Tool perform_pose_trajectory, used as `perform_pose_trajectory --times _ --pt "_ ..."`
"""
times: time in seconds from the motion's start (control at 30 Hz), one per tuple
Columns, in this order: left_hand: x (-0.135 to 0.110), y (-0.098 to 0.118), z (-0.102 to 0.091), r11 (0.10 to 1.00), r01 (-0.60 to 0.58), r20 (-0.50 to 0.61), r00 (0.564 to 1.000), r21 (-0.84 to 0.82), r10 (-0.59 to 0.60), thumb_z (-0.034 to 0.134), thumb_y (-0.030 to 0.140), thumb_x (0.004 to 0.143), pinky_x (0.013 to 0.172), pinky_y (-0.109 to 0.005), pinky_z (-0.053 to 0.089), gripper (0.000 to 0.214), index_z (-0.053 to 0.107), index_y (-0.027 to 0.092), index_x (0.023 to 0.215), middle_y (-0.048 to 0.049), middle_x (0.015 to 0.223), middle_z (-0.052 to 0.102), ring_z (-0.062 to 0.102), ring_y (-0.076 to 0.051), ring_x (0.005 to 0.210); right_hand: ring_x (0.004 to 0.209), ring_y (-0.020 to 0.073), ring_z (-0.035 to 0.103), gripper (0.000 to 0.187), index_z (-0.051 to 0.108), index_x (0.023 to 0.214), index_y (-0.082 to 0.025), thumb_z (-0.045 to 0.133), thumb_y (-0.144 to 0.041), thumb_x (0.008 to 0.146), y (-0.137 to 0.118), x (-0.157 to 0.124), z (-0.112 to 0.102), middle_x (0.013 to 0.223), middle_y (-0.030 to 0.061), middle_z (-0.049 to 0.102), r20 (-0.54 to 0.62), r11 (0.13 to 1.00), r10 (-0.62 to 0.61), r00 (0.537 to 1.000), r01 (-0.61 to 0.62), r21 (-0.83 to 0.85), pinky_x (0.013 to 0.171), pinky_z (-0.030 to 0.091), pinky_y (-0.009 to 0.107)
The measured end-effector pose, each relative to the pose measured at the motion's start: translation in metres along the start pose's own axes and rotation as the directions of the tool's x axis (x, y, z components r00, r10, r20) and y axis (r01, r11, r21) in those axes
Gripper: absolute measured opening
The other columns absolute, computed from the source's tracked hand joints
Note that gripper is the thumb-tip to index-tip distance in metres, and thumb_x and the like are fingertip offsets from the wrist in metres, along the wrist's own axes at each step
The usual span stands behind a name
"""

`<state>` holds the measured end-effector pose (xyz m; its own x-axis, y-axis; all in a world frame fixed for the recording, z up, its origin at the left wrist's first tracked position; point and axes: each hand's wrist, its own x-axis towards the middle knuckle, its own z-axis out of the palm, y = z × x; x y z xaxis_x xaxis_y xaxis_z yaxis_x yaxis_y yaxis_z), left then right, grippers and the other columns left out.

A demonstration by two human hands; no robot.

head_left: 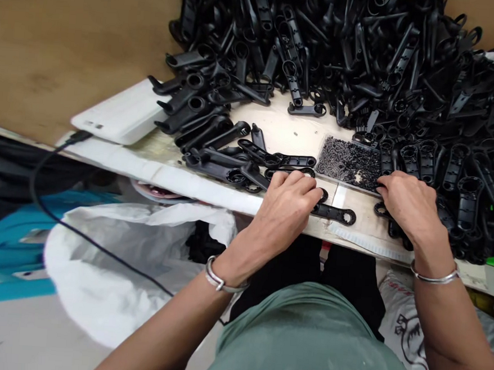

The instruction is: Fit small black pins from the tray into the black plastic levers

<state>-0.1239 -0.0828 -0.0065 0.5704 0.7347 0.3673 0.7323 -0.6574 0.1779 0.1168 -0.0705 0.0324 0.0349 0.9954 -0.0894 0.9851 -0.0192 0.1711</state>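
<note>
My left hand [290, 202] is curled down over black plastic crank-shaped arms at the bench's front edge. One black plastic arm [333, 213], with a ring at its end, sticks out to the right from under its fingers. My right hand [410, 202] has its fingers drawn together at the right edge of a clear shallow tray [344, 180]. Small dark grey and black pieces [342, 158] fill most of that tray. Whatever the right fingertips pinch, if anything, is hidden. Just below that hand lies another ringed black arm [381, 209].
A large heap of black plastic arms [291, 41] covers the back of the bench, with more at right [468, 195]. A white box [123, 111] with a black cable [43, 193] sits at left. Below hangs an open white sack [110, 254].
</note>
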Motion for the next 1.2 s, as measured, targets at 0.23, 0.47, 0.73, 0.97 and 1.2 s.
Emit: perform_pose_trajectory --times 0.23,0.47,0.73,0.97,1.2 --pt "-0.005 -0.001 -0.005 0.998 0.05 0.004 0.999 -0.039 -0.05 0.049 0.007 0.092 0.077 -0.039 0.035 0.024 0.07 0.019 0.087 -0.0067 0.094 0.072 0.056 -0.023 0.089 0.068 0.0217 0.062 0.027 0.077 0.083 -0.022 0.051 -0.018 0.088 -0.003 0.005 0.006 0.086 0.0128 0.073 -0.083 0.997 -0.066 0.994 0.061 -0.052 0.058 0.032 0.032" --pt "-0.008 -0.003 -0.013 0.995 0.086 -0.022 0.996 -0.056 -0.087 0.051 0.014 0.095 0.077 -0.039 0.034 0.023 0.071 0.019 0.086 -0.0061 0.094 0.072 0.056 -0.023 0.088 0.079 0.0257 0.068 0.029 0.077 0.102 -0.024 0.051 -0.031 0.094 0.004 -0.005 0.005 0.098 0.0098 0.076 -0.205 0.991 0.045 0.978 -0.018 0.129 0.063 0.039 0.033" --pt "0.029 -0.004 -0.013 0.996 0.087 0.039 0.996 -0.026 -0.085 0.044 0.009 0.094 0.081 -0.039 0.039 0.03 0.07 0.018 0.083 -0.0036 0.083 0.067 0.057 -0.021 0.088 0.084 0.0234 0.07 0.026 0.077 0.098 -0.019 0.052 -0.026 0.093 0.015 -0.029 0.002 0.094 0.0084 0.077 -0.426 0.892 0.007 0.905 0.187 0.411 0.08 0.051 0.035" --pt "0.078 -0.007 0.001 0.997 0.078 0.224 0.971 0.027 -0.082 0.046 0.003 0.083 0.092 -0.047 0.037 0.028 0.061 0.016 0.063 -0.0062 0.071 0.06 0.057 -0.025 0.093 0.083 0.0207 0.071 0.018 0.076 0.094 -0.024 0.059 -0.026 0.091 0.029 -0.058 0.002 0.091 0.002 0.076 -0.565 0.806 0.081 0.821 0.279 0.522 0.08 0.053 0.034" --pt "0.093 -0.024 0.021 0.988 0.144 0.287 0.95 -0.061 -0.121 0.058 0.004 0.078 0.103 -0.055 0.023 0.019 0.064 0.018 0.066 -0.0005 0.056 0.053 0.046 -0.02 0.08 0.073 0.018 0.069 0.013 0.076 0.093 -0.022 0.065 -0.021 0.088 0.039 -0.08 0.007 0.081 0.0009 0.075 -0.625 0.743 0.14 0.768 0.336 0.579 0.075 0.054 0.034"
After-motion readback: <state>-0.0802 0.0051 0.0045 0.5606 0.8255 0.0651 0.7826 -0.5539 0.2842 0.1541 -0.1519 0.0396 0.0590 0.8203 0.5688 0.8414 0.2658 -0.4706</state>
